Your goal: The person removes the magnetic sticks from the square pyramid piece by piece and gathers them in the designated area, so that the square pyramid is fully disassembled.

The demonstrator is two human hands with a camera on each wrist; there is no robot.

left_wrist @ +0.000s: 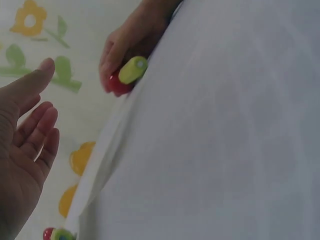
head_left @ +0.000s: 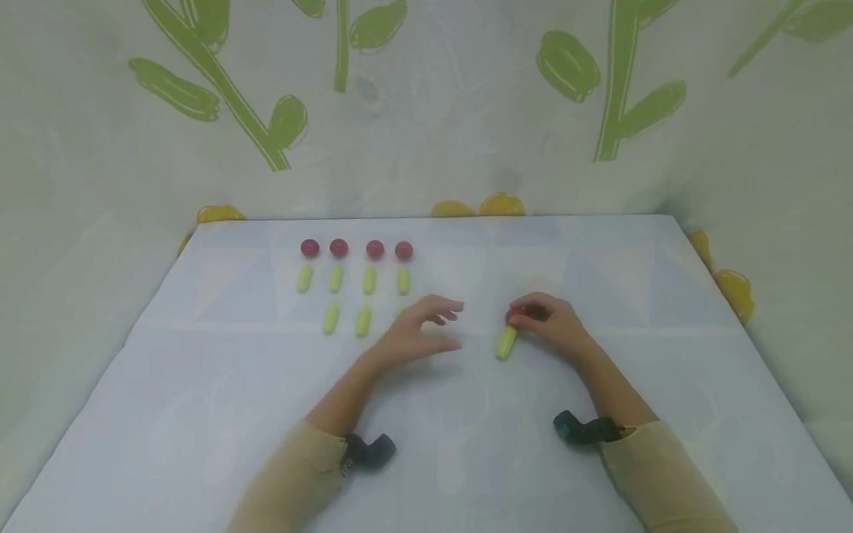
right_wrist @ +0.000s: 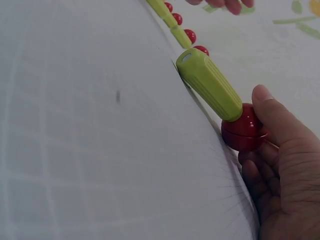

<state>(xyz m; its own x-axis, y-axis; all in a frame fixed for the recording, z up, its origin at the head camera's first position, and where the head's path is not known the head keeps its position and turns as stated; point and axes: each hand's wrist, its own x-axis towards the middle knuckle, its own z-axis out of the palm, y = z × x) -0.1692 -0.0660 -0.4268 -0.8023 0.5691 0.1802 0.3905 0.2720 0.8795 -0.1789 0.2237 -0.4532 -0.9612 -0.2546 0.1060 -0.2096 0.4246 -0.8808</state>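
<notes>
My right hand (head_left: 556, 323) pinches a red ball (right_wrist: 244, 129) between thumb and fingers, right of the table's middle. A ribbed light-green handle (right_wrist: 214, 86) meets the ball and points away from the palm; together they look like a small maraca. Whether the two are fastened cannot be told. To the left, my left hand (head_left: 416, 331) hovers with fingers spread and nothing between them. Behind it stand a row of red balls (head_left: 338, 248) and, nearer, two rows of green handles (head_left: 363, 320); the left hand partly covers one handle.
A white cloth covers the table (head_left: 466, 444), whose far edge meets a pale wall (head_left: 453, 133) painted with green leaves and yellow flowers. Dark wrist cameras (head_left: 586, 428) sit at both sleeve cuffs.
</notes>
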